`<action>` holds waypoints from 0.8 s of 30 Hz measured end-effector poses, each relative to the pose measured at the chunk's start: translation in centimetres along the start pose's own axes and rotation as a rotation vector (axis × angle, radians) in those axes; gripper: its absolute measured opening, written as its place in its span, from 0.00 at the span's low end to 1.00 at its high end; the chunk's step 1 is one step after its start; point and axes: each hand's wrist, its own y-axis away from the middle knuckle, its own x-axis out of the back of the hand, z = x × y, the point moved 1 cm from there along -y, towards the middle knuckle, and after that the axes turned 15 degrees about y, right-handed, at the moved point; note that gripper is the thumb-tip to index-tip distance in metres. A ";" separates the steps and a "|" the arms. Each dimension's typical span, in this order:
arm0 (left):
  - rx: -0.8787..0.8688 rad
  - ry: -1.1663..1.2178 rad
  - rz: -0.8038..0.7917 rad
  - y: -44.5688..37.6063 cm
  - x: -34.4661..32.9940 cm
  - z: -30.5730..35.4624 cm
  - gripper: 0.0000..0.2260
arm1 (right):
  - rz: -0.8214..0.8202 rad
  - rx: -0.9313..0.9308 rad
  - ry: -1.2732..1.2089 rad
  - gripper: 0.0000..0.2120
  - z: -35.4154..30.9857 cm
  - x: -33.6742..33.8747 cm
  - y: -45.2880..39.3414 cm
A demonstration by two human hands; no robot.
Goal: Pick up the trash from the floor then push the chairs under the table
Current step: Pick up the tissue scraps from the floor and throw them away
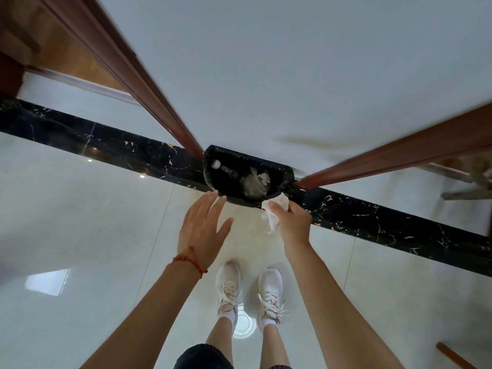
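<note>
A black-lined trash bin (213, 158) stands on the floor against a white wall, straight ahead of my feet. Inside it lie a dark bottle (226, 170) with a white cap and a crumpled clear wrapper (257, 182). My right hand (291, 222) grips a crumpled white tissue (275, 209) right at the bin's near rim. My left hand (202, 230) is spread with straight fingers, its fingertips at the bin's left near edge, holding nothing. No chairs or table are clearly in view.
A black marble strip (106, 142) runs across the glossy white tile floor (80, 235). Brown wooden door frames (133, 75) flank the wall on both sides (399, 153). Furniture legs (466, 182) show at the right edge. My white sneakers (250, 288) stand just behind the bin.
</note>
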 end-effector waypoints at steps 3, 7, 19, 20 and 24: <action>0.048 0.008 0.010 0.6 0.4 -0.5 0.20 | 0.002 -0.011 -0.078 0.03 -2.0 -1.7 -1.5; 0.072 0.019 0.028 0.5 0.7 -1.0 0.19 | -0.030 -0.059 -0.172 0.08 -3.3 -3.0 -3.4; 0.062 0.036 0.029 0.4 1.3 -0.3 0.19 | 0.001 0.095 0.064 0.20 -1.1 -0.3 -0.7; 0.068 0.032 0.022 0.4 1.4 0.0 0.19 | 0.011 0.149 0.127 0.19 -1.1 0.0 -0.1; 0.061 0.008 0.006 1.0 2.1 1.5 0.19 | 0.060 0.425 0.372 0.18 -1.1 1.9 2.9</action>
